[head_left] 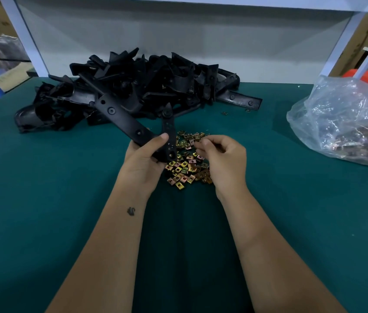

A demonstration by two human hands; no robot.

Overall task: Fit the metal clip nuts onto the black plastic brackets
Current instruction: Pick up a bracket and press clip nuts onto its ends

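Note:
My left hand (145,155) grips a long black plastic bracket (120,114), held tilted above the green mat, with a second arm of it (169,136) pointing down past my thumb. Just right of it lies a small heap of brass-coloured metal clip nuts (186,164) on the mat. My right hand (222,154) hovers over the heap's right side, fingers curled and pinched together over the nuts; whether a nut is between the fingertips is blurred. Behind, a big pile of black brackets (133,86) fills the back of the mat.
A clear plastic bag (345,123) holding more small parts sits at the right edge. Two stray nuts (224,113) lie near a flat bracket (244,100) at the back. White frame posts (31,37) and a back panel bound the green mat (43,188).

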